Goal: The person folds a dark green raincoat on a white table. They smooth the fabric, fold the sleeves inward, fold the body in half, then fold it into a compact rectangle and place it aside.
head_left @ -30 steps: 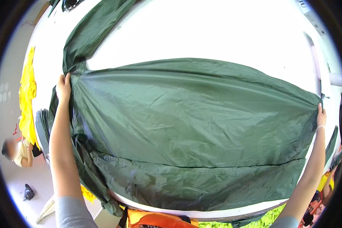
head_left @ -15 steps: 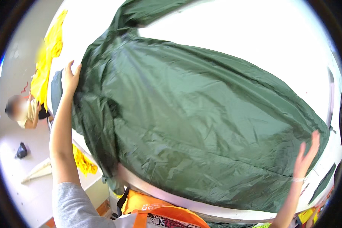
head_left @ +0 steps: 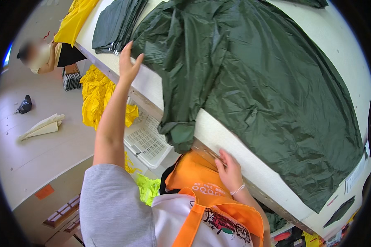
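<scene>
A large dark green raincoat-like garment (head_left: 259,78) lies spread over the white table (head_left: 231,142), one sleeve end hanging over the near edge. My left hand (head_left: 128,64) is raised with fingers apart by the garment's left edge, holding nothing. Down at the table's front edge, my right hand (head_left: 230,171) has its fingers on a thin clear strip lying there. Whether it grips the strip I cannot tell. An orange apron (head_left: 202,193) covers my front.
A stack of folded dark green garments (head_left: 113,24) sits at the table's far left, with yellow fabric (head_left: 74,20) beyond. More yellow cloth (head_left: 97,96) and a white plastic crate (head_left: 146,140) sit under the table. Another person (head_left: 39,55) is on the floor at left.
Both hands let go of the garment's edges. My left hand lifted off at the left; my right hand came in from the far right to the table's front edge. The view swung left.
</scene>
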Tool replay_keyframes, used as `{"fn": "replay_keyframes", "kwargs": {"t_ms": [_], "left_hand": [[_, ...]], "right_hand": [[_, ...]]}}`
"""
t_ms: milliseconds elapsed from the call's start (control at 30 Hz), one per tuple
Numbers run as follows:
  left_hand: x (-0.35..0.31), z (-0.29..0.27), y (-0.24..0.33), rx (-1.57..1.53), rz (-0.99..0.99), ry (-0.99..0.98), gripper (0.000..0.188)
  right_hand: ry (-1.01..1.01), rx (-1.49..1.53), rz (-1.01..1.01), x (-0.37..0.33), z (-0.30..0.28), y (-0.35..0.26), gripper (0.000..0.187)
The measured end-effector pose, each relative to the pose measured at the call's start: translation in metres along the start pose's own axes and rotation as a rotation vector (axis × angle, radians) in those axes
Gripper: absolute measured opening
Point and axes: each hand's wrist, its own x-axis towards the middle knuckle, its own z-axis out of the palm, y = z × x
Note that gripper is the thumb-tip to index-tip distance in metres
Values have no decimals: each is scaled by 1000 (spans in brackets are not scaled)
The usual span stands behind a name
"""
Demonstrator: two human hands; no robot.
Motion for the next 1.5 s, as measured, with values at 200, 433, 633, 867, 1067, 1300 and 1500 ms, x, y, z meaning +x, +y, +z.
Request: {"fn": "replay_keyframes", "kwargs": {"t_ms": [200, 433, 633, 867, 1067, 1300, 1500], "left_hand": [[10, 30, -19, 56, -184, -102, 65], [12, 50, -22, 159, -159, -111, 61], [14, 59, -37, 267, -125, -150, 47], [28, 43, -83, 142, -25, -344, 69], [-20, -22, 175, -791, 32, -381, 32], [-76, -22, 381, -1604, -655, -1112, 49], [-79, -32, 379, -1852, -894, -1033, 42]], "right_hand": [[97, -215, 14, 64, 65, -68, 43], [113, 470, 107, 50, 56, -29, 18], [689, 211, 113, -8, -180, 45, 13], [1085, 453, 424, -31, -205, 38, 49], [958, 639, 358, -43, -136, 65, 66], [907, -603, -605, -40, -77, -36, 34], [867, -301, -712, -69, -69, -41, 30]]}}
